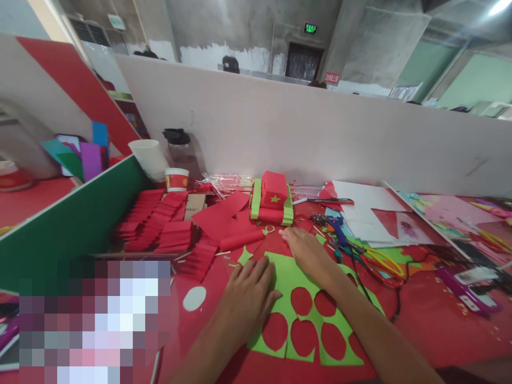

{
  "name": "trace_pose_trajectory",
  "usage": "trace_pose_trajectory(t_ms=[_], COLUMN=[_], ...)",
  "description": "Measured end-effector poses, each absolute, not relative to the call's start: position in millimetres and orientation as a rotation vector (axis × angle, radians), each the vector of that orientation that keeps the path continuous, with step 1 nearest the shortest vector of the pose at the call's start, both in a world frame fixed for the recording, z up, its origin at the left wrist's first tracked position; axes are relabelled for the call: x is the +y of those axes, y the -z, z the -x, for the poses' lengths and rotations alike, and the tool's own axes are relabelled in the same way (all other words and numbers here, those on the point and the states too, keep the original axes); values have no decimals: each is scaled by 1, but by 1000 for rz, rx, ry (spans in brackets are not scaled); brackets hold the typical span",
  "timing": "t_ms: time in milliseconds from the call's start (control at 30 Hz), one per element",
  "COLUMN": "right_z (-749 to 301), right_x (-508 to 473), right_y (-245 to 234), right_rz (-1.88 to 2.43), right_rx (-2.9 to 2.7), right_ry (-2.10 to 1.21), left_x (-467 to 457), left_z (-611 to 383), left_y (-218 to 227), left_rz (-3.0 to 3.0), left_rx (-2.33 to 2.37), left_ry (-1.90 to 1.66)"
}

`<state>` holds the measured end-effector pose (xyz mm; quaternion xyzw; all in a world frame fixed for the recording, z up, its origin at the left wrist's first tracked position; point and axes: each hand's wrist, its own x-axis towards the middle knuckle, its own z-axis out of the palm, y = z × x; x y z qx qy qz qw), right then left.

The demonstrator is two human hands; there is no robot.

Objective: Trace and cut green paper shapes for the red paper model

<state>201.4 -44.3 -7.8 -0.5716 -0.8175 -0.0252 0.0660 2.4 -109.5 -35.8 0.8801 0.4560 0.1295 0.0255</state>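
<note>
My left hand (251, 290) lies flat, fingers spread, at the left edge of a lime-green sheet (294, 274) with several round holes cut in it. My right hand (306, 253) reaches over the sheet's upper part, fingers drawn together; whatever they may hold is hidden. Just left of its fingertips is a small pale ring (270, 229), near the end of a rolled red paper tube (242, 240). A green paper scrap (245, 255) lies above my left fingers. Behind the hands stands a red and green paper model (272, 197) with a star on its front.
Folded red paper strips (172, 237), a paper cup (176, 180) and a dark-lidded bottle (182, 152) are at left. A blue glue gun (338, 229), yellow-handled scissors (386, 261), white sheets (362, 205) and a purple tool (466, 290) lie right. A white oval (194, 298) is near left.
</note>
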Motion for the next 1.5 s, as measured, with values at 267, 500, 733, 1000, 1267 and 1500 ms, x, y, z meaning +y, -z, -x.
trace_pose_trajectory(t_ms=[267, 500, 733, 1000, 1267, 1500], right_z=[-201, -210, -239, -197, -196, -192], right_x=[-49, -51, -55, -49, -40, -59], right_y=[-3, -3, -18, -3, 20, 19], right_rz=[1950, 2036, 1579, 975, 1045, 858], right_rx=[-2529, -2474, -2345, -1276, -1125, -983], right_ry=[212, 55, -255, -1327, -1080, -1540], left_x=[-110, -108, -108, -107, -104, -101], left_z=[0, -3, -4, -7, -5, -4], left_y=[37, 32, 28, 27, 23, 16], left_rz=[-2736, -2712, -2688, -2680, -2652, -2593], left_rx=[1390, 1381, 1380, 1395, 1375, 1367], left_ry=[-380, -326, -357, -332, -331, -294])
